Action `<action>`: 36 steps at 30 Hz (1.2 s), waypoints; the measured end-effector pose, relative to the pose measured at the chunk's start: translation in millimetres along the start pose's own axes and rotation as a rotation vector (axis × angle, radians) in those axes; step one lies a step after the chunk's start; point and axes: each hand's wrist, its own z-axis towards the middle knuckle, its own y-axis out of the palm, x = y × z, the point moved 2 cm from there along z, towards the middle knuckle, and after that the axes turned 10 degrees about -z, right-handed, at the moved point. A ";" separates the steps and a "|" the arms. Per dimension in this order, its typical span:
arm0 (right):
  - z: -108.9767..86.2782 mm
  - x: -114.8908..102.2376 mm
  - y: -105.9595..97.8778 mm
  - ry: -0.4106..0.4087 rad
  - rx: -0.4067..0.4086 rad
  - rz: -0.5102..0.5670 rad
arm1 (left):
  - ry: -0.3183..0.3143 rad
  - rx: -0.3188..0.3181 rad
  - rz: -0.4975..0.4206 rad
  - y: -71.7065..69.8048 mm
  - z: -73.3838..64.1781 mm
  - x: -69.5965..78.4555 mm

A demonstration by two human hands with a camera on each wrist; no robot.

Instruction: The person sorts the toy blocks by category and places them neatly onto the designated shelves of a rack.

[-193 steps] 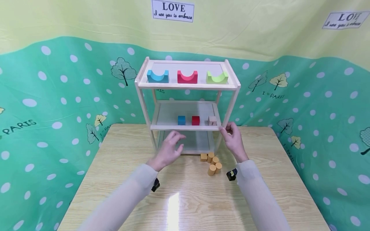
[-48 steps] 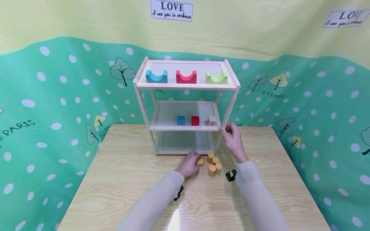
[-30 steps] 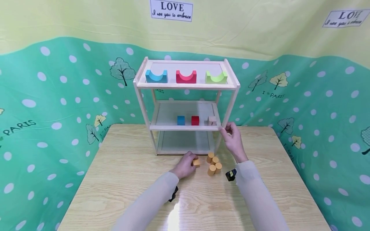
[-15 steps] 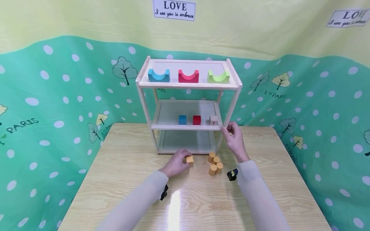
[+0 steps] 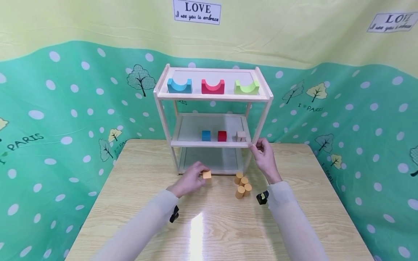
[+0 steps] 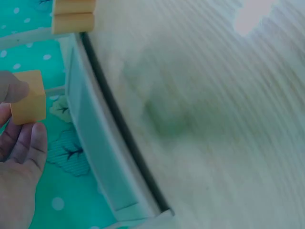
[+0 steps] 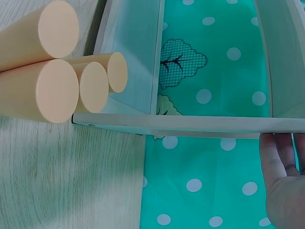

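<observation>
My left hand (image 5: 189, 179) pinches an orange wooden cube (image 5: 207, 175) between thumb and fingers, in front of the bottom tier of a small pale shelf (image 5: 209, 144). Close up in the left wrist view, the thumb lies over one face of the cube (image 6: 34, 102) and the fingertips support the opposite side. On the shelf's right side, my right hand (image 5: 265, 161) holds the front post at middle-tier height. Its fingers (image 7: 272, 157) meet the post in the right wrist view. Blue (image 5: 206, 136), red (image 5: 222, 136) and pale wood (image 5: 241, 136) cubes stand in a row on the middle tier.
Several orange cylinders (image 5: 240, 192) stand grouped before the shelf's right front corner. Arch-cut blocks in blue (image 5: 179, 87), red (image 5: 213, 87) and green (image 5: 246, 88) line the top tier. A patterned green cloth (image 5: 98, 108) hangs behind the wooden table (image 5: 137, 163).
My left hand came down to the orange cube beside the cylinders, took it, and carried it left and towards the bottom tier. My right hand stays on the post.
</observation>
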 end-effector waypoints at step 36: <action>1.1 1.5 0.0 -0.002 -0.004 -0.010 | 0.298 0.147 0.038 -106.3 0.5 56.8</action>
